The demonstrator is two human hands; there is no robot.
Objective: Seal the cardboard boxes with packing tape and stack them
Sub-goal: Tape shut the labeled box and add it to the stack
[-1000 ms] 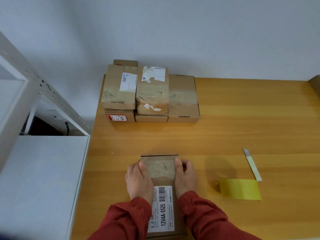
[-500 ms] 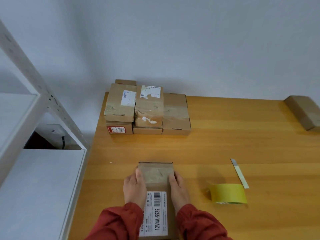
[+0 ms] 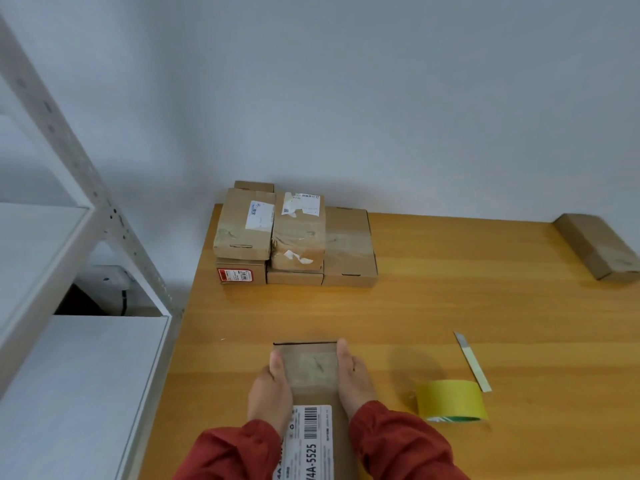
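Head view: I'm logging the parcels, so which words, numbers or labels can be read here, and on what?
"4A-5525": white barcode label on the nearest box; start cut off, fine print too small.
White label on the stacked top-left box: blurred.
Torn white label on the top-middle box: blurred.
Red label on the bottom-left box: too small.

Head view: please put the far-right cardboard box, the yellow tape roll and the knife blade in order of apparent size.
1. Far-right cardboard box, though farther from the camera.
2. Yellow tape roll, only slightly smaller in view, being nearer.
3. Knife blade, long but very thin.
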